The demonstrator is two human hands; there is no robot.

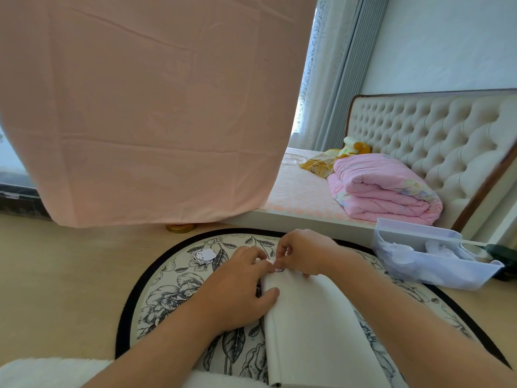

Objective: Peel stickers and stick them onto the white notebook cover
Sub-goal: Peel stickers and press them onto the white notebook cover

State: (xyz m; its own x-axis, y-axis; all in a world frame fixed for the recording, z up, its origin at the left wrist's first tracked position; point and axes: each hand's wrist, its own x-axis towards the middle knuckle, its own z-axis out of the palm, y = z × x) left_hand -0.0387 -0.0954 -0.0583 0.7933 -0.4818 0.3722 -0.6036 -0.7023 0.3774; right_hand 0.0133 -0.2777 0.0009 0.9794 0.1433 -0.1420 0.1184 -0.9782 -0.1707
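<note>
The right hand (pixel 303 254) pinches a sticker (pixel 278 270), left hand (pixel 243 287) holds notebook (pixel 310 331) (long axis pointing away).

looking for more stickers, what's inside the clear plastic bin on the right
Inside the clear plastic bin, white crumpled pieces, likely paper, show through the top and walls. The cloudy walls blur them, so whether any are stickers, and what lies beneath them, cannot be told.

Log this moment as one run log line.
step: sticker placement | right hand: pinches small sticker at white notebook top edge | left hand: thumb on cover, grip unclear | loose sticker: on rug
</note>
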